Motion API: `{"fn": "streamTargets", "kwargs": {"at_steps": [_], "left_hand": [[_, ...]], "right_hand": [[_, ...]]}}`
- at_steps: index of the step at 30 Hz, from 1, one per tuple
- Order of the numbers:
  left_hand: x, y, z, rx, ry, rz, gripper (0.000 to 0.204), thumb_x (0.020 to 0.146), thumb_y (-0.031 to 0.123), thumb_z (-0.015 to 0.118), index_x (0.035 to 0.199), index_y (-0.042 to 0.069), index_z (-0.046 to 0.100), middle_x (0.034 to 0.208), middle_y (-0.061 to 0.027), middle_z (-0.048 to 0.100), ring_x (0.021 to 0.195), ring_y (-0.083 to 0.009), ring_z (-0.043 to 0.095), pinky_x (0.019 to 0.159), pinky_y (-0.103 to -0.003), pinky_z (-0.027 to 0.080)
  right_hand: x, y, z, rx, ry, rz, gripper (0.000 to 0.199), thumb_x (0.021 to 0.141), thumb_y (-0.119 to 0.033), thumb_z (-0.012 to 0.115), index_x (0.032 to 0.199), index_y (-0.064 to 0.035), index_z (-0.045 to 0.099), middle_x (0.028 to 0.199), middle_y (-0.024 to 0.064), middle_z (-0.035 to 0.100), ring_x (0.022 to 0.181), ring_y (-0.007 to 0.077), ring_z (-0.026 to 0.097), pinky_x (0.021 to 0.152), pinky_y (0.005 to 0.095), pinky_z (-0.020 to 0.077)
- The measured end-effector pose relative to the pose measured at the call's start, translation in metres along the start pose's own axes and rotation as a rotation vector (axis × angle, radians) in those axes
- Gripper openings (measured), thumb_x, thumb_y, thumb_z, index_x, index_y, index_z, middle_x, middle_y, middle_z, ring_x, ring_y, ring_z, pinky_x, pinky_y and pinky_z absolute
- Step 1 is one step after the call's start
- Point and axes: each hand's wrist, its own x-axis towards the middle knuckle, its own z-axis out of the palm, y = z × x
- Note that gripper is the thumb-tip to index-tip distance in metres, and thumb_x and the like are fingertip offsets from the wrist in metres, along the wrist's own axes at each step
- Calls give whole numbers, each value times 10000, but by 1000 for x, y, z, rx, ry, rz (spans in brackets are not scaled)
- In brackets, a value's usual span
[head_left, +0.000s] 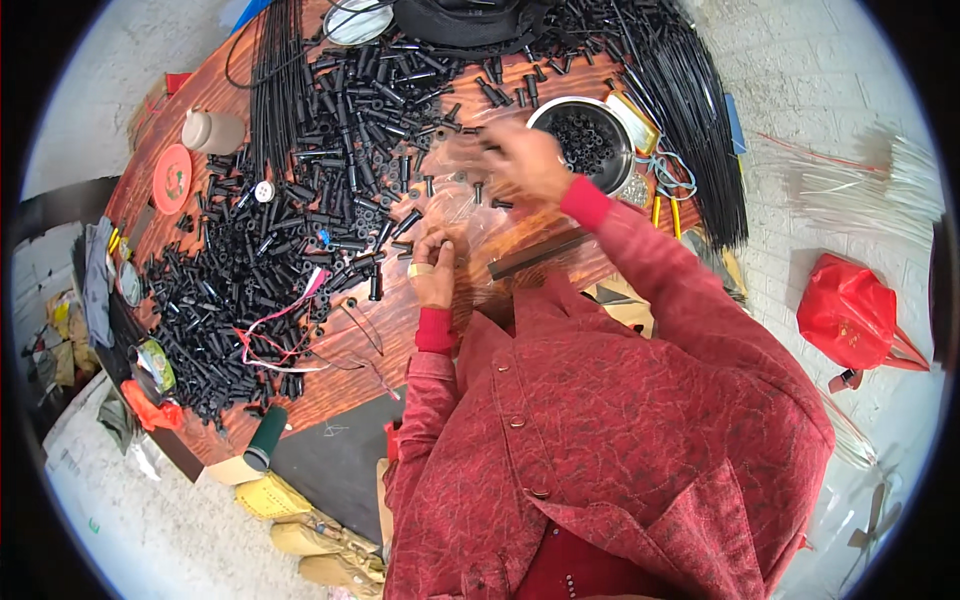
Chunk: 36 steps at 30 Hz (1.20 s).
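My left hand (434, 270) rests at the table's near edge, a pale bandage round one finger. Its thumb and fingers are pinched together; a dark spot shows at the tips, too small to name. My right hand (528, 160) is over the table beside a metal bowl (533, 118) of small black rings (580, 142). Motion smears its fingers, so any hold is hidden. Between the hands lie clear plastic film (470, 205) and a few black tubular pieces with flanged ends (407, 222). A dark flat bar (535, 254) lies nearer to me.
Black tubular parts (215, 295) heap across the table's left and middle. Bundles of long black rods (690, 130) lie at the right and far left. A beige jar (212, 132), a red dish (172, 180), pink ribbon (300, 310) and a dark green cylinder (265, 438) are around the heap.
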Motion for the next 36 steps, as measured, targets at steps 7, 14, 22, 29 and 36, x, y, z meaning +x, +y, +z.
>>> {"fn": "streamTargets", "kwargs": {"at_steps": [7,14,22,29,36], "left_hand": [[2,-12,-3,25,10,-57,216,950,83,676,1162,40,686,1070,-7,684,925,-98,627,835,-258,524],[-8,-3,-3,-188,-24,-113,176,982,71,604,1118,43,713,1023,-2,701,871,-91,630,792,-248,520],[-20,-11,-16,-217,36,-148,162,997,83,584,1087,57,716,926,-3,695,765,-85,620,681,-236,520],[-17,-13,-18,-149,33,-139,174,1002,102,582,1116,64,708,937,4,687,762,-78,608,686,-239,515],[-12,-21,-20,-124,-26,-160,168,1000,94,604,1131,64,705,978,7,702,781,-78,620,691,-237,520]], "right_hand": [[-43,21,-51,-330,38,63,250,841,-217,768,1074,-146,713,1038,72,691,956,303,678,796,395,567],[8,-44,100,-151,-96,-276,199,831,-235,698,1001,-134,719,1156,96,646,1031,314,649,775,426,574],[25,-46,132,-231,-153,-342,191,802,-233,719,939,-103,692,1109,154,612,903,351,696,722,481,575],[35,-50,135,-246,-453,-507,188,866,-245,634,950,-103,724,993,131,653,940,337,706,720,462,580],[33,-40,99,-245,-226,-521,216,865,-254,650,1034,-124,686,964,100,649,946,334,682,713,488,561]]}}
